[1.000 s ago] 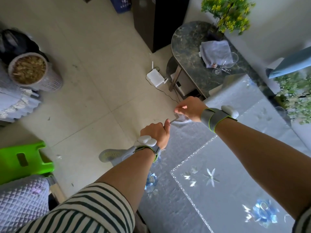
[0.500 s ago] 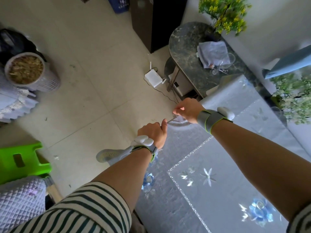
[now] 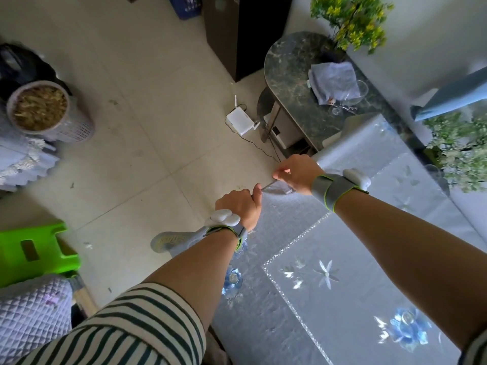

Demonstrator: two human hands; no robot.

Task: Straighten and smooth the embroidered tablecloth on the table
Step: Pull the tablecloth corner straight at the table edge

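left hand (image 3: 238, 206) fist grips tablecloth (image 3: 350, 293) corner | right hand (image 3: 297, 175) pinches same edge | pale, beaded border, blue flowers

Embroidered tablecloth (image 3: 342, 299): lower right, pale, with blue flowers.
Left hand (image 3: 237, 206): centre of frame, fist gripping the cloth's corner edge.
Right hand (image 3: 297, 175): just upper right of it, pinching the same corner.
Router (image 3: 238, 121): upper centre, on the floor.
Green stool (image 3: 34, 254): lower left.
Marble worktop (image 3: 290, 75): upper right, bearing a folded cloth (image 3: 333, 80).
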